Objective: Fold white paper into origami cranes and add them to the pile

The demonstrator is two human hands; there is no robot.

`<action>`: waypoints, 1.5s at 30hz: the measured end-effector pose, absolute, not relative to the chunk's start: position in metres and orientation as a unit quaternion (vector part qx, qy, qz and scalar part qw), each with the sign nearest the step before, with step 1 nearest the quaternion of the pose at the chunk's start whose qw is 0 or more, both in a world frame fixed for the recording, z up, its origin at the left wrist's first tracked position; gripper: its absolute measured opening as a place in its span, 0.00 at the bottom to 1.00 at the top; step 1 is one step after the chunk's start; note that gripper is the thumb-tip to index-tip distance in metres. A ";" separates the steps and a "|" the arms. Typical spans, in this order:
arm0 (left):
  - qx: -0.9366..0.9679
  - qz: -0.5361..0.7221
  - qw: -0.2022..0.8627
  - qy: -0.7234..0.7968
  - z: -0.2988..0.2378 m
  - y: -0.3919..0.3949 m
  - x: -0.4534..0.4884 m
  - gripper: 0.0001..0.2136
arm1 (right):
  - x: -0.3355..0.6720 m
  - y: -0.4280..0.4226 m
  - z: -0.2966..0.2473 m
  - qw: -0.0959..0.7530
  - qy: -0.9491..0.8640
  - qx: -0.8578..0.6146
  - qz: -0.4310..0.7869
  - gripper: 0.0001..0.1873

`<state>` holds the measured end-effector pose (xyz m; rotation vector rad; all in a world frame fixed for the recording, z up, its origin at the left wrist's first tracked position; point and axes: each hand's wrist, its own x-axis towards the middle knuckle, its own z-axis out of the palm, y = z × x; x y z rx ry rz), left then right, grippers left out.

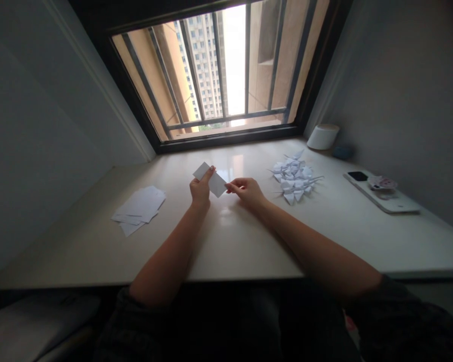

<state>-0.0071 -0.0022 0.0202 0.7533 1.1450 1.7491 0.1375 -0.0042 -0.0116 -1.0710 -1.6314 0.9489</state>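
Observation:
A small folded sheet of white paper (217, 186) is held up above the table, tilted down to the right. My left hand (201, 189) is closed on its left part, thumb lying across the front. At its lower right corner, my right hand (247, 189) pinches the edge between thumb and fingertips. Left of my hands lies a loose stack of white paper sheets (141, 205), some askew. To the right sits a heap of white folded paper pieces (294, 178) with thin pointed ends, like origami cranes.
The pale glossy table (226, 246) runs up to a barred window (226, 75). At the back right stand a white cylindrical object (323, 137) and a dark rounded item (343, 152). A flat white case (394, 201) near the right wall carries a small clear-wrapped thing (382, 183).

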 end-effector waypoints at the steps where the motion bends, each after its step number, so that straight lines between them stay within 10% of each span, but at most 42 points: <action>1: 0.300 0.704 0.447 0.462 0.019 -0.002 -0.006 0.20 | 0.137 -0.003 -0.013 0.471 -0.660 -0.436 0.390 0.16; 26: 0.269 0.692 0.487 0.459 0.013 0.000 -0.003 0.16 | 0.134 0.003 -0.012 0.563 -0.540 -0.430 0.454 0.14; 45: 0.404 0.593 0.496 0.489 0.009 -0.007 0.003 0.19 | 0.135 -0.015 -0.008 0.481 -0.765 -0.397 0.162 0.28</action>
